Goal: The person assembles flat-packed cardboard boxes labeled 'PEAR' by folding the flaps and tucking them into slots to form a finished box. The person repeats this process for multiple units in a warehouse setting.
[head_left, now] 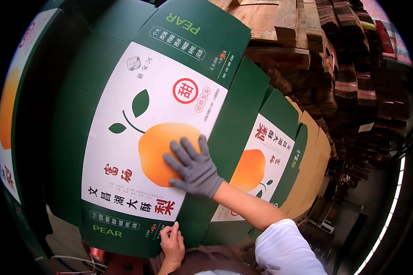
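A large flat cardboard carton sheet (110, 114), green with white panels and a printed orange-yellow pear, lies in front of me. My right hand (192, 167), in a grey knit glove, rests open on the pear print with its fingers spread. Bare, my left hand (172, 243) is at the sheet's near side, beside the slit of the lower green flap. Its fingers are curled and closed at the flap's edge; the fingertips are partly hidden.
Another printed green-and-white carton (13, 105) stands at the left edge. A wooden pallet (280, 23) and tall stacks of bundled cardboard (353, 78) are at the far right. A red spool (97, 253) with pale cords sits at the lower left. Brown cardboard (307, 160) shows beyond the sheet.
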A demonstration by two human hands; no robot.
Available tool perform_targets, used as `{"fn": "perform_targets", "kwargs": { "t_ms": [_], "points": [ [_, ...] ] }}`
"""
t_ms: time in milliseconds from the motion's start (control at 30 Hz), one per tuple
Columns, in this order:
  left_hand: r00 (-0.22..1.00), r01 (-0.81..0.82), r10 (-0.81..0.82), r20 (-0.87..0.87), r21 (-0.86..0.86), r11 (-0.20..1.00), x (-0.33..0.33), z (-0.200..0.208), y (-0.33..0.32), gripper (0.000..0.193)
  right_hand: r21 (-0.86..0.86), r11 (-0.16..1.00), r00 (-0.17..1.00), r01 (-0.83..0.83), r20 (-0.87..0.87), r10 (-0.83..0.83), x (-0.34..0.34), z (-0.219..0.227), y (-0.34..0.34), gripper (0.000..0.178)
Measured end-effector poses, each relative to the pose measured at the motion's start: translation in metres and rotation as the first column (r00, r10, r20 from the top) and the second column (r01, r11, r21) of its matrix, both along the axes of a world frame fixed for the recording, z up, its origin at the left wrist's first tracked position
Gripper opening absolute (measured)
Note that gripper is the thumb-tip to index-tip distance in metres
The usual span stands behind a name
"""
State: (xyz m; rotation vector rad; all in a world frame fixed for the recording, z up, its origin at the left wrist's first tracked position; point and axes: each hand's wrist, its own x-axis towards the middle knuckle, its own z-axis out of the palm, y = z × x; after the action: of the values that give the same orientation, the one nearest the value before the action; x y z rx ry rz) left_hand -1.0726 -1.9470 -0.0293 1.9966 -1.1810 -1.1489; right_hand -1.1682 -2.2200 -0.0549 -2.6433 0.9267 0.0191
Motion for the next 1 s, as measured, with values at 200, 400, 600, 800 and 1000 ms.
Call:
{"fn": "perform_targets", "kwargs": {
  "t_ms": [200,400,600,800,1000],
  "points": [
    [1.0,0.0,0.0,0.006,-0.031,1.0,0.001,-0.007,0.008,0.043,-0.264,0.955,0.99,0.134,-0.001,-0.139,-0.005,-0.01,-0.147,0.068],
    [0.999,-0.018,0.022,0.04,-0.1,0.995,-0.002,-0.01,0.006,0.045,-0.466,0.817,0.94,0.339,0.14,-0.31,-0.02,-0.045,-0.236,0.062],
    [0.999,-0.011,0.02,0.045,-0.175,0.984,-0.001,-0.015,0.012,0.046,-0.509,0.741,0.894,0.439,0.164,-0.417,-0.017,-0.044,-0.176,0.061],
    [0.994,-0.044,0.069,0.08,-0.285,0.958,-0.008,-0.018,0.012,0.045,-0.376,0.866,0.943,0.331,0.102,-0.316,0.016,-0.027,-0.005,0.068],
    [0.995,-0.098,0.102,0.007,-0.239,0.966,0.002,-0.012,0.02,0.035,-0.115,0.973,0.979,0.202,0.064,-0.195,0.047,-0.004,0.139,0.068]
  ]
}}
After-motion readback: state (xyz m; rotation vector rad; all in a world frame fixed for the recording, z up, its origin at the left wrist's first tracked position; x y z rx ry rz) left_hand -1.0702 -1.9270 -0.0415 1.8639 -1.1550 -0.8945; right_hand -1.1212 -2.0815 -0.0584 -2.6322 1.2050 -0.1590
